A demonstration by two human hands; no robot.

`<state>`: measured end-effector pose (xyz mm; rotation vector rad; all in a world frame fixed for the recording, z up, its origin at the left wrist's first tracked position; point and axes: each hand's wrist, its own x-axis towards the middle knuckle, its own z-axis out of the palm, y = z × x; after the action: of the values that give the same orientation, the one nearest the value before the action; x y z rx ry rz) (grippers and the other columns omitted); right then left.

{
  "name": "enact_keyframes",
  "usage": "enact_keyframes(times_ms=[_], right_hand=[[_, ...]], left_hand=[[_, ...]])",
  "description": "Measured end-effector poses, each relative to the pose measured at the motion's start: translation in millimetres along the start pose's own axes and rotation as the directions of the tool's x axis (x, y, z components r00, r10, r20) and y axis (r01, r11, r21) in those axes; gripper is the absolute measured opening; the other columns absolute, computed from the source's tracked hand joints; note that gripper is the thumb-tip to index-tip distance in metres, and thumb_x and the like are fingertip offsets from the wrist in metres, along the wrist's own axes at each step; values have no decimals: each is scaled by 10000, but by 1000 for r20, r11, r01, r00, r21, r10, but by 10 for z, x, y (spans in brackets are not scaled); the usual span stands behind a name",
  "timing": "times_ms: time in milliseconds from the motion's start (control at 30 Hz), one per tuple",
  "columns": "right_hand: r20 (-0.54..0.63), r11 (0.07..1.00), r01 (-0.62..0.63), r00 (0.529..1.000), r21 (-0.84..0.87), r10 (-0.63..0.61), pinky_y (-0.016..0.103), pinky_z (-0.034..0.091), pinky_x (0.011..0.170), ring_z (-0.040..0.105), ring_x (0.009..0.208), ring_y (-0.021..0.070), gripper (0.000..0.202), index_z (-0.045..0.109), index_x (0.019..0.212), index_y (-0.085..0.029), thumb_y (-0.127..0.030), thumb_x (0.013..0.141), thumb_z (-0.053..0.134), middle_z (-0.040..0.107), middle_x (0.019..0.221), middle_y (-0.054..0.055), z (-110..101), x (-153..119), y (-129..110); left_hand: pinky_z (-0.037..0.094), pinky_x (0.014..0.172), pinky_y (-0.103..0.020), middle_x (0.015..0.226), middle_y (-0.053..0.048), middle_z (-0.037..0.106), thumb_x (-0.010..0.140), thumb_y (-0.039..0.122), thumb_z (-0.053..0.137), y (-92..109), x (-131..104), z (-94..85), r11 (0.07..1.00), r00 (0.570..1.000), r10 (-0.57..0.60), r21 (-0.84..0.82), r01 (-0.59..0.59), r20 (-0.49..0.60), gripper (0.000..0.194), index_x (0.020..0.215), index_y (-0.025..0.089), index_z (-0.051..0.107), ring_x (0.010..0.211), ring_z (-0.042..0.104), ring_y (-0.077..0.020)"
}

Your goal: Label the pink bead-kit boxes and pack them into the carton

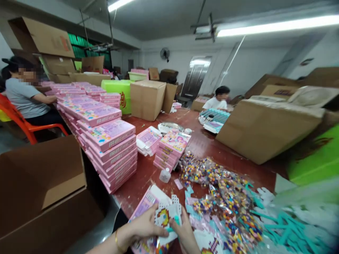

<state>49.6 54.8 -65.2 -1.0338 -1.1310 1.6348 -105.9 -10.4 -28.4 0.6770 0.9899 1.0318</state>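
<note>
Low in the head view, my left hand [145, 222] is closed around the left side of a white card with a pixel pattern [162, 216] in yellow and brown. My right hand [186, 231] grips the same bundle from the right, its thumb near a teal plastic stick [177, 221]. A white pegged plate [175, 200] stands up behind the card. Beneath my hands lies an unfolded pink box [144, 206] with a white flap. Some colored beads show just under the bundle; my hands partly hide them.
Bags of colored beads [227, 197] and teal sticks [288, 227] spread to the right. Stacked pink boxes [116, 155] line the left; a shorter stack [169, 151] and a small bottle [165, 175] stand ahead. Cartons [267, 127] flank the table. Two people [25, 91] sit farther off.
</note>
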Motion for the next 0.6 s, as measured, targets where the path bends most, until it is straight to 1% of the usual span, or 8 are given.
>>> enact_keyframes(times_ms=[67,100,200,267,333,400,500,600], right_hand=[[50,1000,-12,999,26,11,477,567,813,717,889,347,733,662,1057,-223,-562,452,897,744,969,106,-54,-42,22],[49,1000,-14,999,0,14,483,561,823,718,876,351,727,673,1044,-212,-559,447,900,744,941,105,-83,-70,45],[-45,993,10,999,-117,-16,490,535,883,710,897,361,709,689,1026,-185,-557,459,897,749,918,116,-134,-183,126],[-118,992,19,992,-122,-34,483,540,880,707,909,359,714,680,1042,-179,-596,495,870,751,941,127,-113,-268,168],[-174,997,18,984,-70,-30,473,554,859,709,906,345,715,661,1058,-178,-634,537,839,750,955,126,-53,-337,192],[-208,999,35,977,-18,-38,460,557,872,708,927,330,723,648,1060,-186,-658,542,829,747,975,115,20,-366,195],[-161,992,123,980,26,-117,431,551,897,700,973,322,807,643,1061,-213,-666,433,869,745,1018,95,110,-327,153],[-119,978,198,975,71,-189,404,560,876,699,971,310,866,631,1099,-224,-587,369,921,744,1040,85,166,-263,71]], left_hand=[[479,878,-334,970,-12,699,478,226,916,-14,55,-39,999,996,50,-18,-49,73,729,1130,215,588,944,664,-226],[473,876,-329,956,-5,694,489,231,912,-19,81,-51,997,991,74,1,-74,111,691,1110,219,607,940,658,-224],[461,858,-311,976,0,676,556,213,873,10,112,-51,981,975,96,148,-127,200,614,1112,216,611,929,632,-207],[463,833,-299,998,0,655,597,192,835,57,105,-41,958,975,55,265,-113,215,651,1183,219,554,914,614,-191],[467,799,-287,999,5,632,640,191,790,96,105,-42,931,982,5,358,-75,191,693,1255,235,472,892,599,-178],[469,794,-287,992,8,620,654,183,758,115,130,-56,907,983,-17,416,-62,185,681,1255,243,445,894,589,-179],[463,883,-326,1032,-1,637,600,155,785,126,202,-81,904,977,-1,418,-90,212,634,1173,241,527,984,586,-214],[437,973,-371,1078,-29,665,568,175,836,143,236,-64,955,981,7,290,-64,194,609,1129,224,606,1042,596,-241]])
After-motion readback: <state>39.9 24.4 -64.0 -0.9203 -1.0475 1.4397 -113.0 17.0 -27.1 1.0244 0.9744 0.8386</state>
